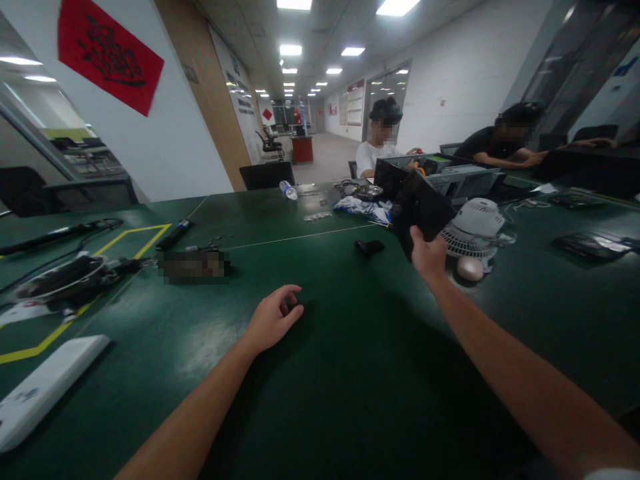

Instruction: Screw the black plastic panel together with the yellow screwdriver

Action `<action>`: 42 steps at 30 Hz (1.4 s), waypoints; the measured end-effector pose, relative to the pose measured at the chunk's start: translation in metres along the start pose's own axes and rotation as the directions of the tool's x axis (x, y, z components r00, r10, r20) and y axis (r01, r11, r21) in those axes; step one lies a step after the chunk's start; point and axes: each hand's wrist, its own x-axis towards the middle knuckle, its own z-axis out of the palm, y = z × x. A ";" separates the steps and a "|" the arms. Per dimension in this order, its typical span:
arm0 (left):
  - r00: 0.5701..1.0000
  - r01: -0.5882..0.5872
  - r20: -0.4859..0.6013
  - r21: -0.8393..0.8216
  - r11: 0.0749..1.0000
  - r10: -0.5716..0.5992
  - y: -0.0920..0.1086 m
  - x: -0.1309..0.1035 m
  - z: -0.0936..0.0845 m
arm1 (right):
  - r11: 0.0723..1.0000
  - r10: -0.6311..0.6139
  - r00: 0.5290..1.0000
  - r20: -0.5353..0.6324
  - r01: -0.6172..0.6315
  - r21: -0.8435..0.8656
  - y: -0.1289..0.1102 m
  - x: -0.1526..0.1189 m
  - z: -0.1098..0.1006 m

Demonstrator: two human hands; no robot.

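My right hand (pixel 429 257) grips the lower edge of a flat black rectangular panel (pixel 420 208), which is tilted up above the table. I cannot make out its exact kind. Behind and to the right of that hand are a white fan (pixel 477 223) and a pale rounded object (pixel 470 269). My left hand (pixel 274 319) is over the middle of the green table (pixel 320 400), its fingers loosely curved and apart with nothing in them. A small black object (pixel 369 248) lies on the tabletop between the two hands, nearer the right one.
An opened computer case (pixel 465 179) stands at the back right, near two people seated across the table. Blue and white cloth (pixel 367 209) and a plastic bottle (pixel 289 190) lie toward the far edge. On the left are cables (pixel 65 280) and a long white case (pixel 53 387).
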 end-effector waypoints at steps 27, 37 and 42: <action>0.751 0.074 -0.012 -0.992 0.101 -0.660 -0.002 0.008 -0.016 | 0.820 -0.339 0.725 0.600 0.540 -0.190 -0.032 -0.096 0.117; 0.853 0.125 0.113 -0.992 -0.011 -0.510 -0.019 -0.003 -0.029 | 0.745 0.066 0.851 0.522 0.306 -0.593 0.039 -0.016 0.095; 0.917 0.157 0.142 -0.988 0.010 -0.374 -0.033 -0.007 -0.032 | 0.766 0.035 0.840 0.541 0.325 -0.555 0.035 -0.024 0.098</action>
